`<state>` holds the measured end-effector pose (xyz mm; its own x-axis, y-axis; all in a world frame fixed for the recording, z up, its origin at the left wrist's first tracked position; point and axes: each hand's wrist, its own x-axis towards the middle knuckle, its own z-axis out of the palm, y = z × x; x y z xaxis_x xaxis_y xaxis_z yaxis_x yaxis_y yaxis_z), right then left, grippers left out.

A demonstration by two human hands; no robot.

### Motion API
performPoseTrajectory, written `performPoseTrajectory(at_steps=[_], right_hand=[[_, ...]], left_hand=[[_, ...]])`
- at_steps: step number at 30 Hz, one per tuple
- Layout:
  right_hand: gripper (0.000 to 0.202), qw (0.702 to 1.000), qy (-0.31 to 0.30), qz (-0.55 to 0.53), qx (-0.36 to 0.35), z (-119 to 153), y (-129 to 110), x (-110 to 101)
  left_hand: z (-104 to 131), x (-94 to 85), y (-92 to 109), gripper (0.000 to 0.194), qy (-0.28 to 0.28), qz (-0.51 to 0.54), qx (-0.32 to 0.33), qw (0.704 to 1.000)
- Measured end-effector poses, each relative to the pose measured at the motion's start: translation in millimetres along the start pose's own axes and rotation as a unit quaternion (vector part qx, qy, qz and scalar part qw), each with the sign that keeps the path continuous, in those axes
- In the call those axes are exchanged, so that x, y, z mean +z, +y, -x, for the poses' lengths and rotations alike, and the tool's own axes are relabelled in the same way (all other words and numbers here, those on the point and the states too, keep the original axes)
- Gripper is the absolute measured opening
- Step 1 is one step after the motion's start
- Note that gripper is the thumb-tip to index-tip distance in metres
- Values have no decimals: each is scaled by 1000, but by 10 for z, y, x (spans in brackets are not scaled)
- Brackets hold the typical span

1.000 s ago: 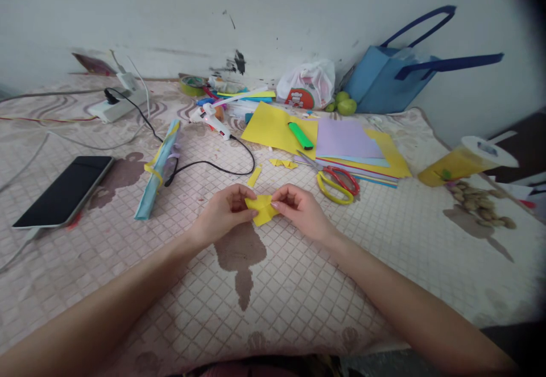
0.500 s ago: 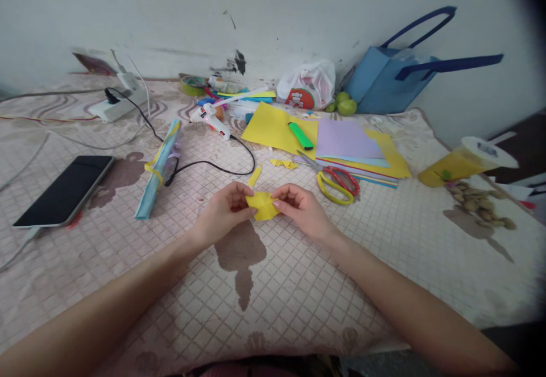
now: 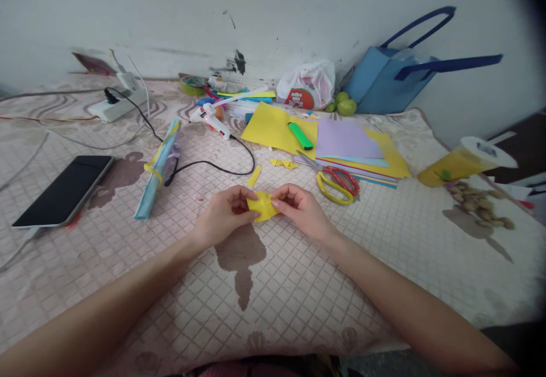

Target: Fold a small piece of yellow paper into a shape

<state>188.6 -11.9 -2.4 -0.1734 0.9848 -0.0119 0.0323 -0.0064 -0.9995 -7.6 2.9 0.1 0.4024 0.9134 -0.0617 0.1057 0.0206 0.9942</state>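
Observation:
Between my two hands is a small creased piece of yellow paper (image 3: pixel 263 206). My left hand (image 3: pixel 226 209) pinches its left side between thumb and fingers, and my right hand (image 3: pixel 301 209) pinches its right side. Just beyond the hands lie a narrow yellow paper strip (image 3: pixel 255 175) and some yellow paper scraps (image 3: pixel 284 164). To the right of them rest scissors (image 3: pixel 335 186) with red and yellow handles, their blades pointing away to the left.
Behind are a green cutter (image 3: pixel 301 136) on coloured paper sheets (image 3: pixel 350 138) and a white glue gun (image 3: pixel 213 121) with a black cord. A light-blue paper roll (image 3: pixel 157 169) and a phone (image 3: pixel 66 190) lie left. A tilted yellow cup (image 3: pixel 452 164) and a blue bag (image 3: pixel 384 84) are right.
The yellow paper has tilted slightly in my fingers, and my left hand has shifted a touch. Both hands keep their pinch; the things around have not moved.

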Motion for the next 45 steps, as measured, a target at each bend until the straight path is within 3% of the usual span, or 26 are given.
performPoseTrajectory(at_steps=[7,27,37,45], right_hand=[[11,1000,0,13,-10,-4,0,6],[9,1000,-3,14,-10,2,-7,36],[12,1000,-1,1,2,13,-31,28],[16,999,5,-9,46,32,-74,32]], left_hand=[[6,2,16,18,25,-39,14,999],[-5,7,-6,13,29,-53,18,998],[30,38,95,25,20,119,-99,988],[16,26,68,23,12,192,-139,971]])
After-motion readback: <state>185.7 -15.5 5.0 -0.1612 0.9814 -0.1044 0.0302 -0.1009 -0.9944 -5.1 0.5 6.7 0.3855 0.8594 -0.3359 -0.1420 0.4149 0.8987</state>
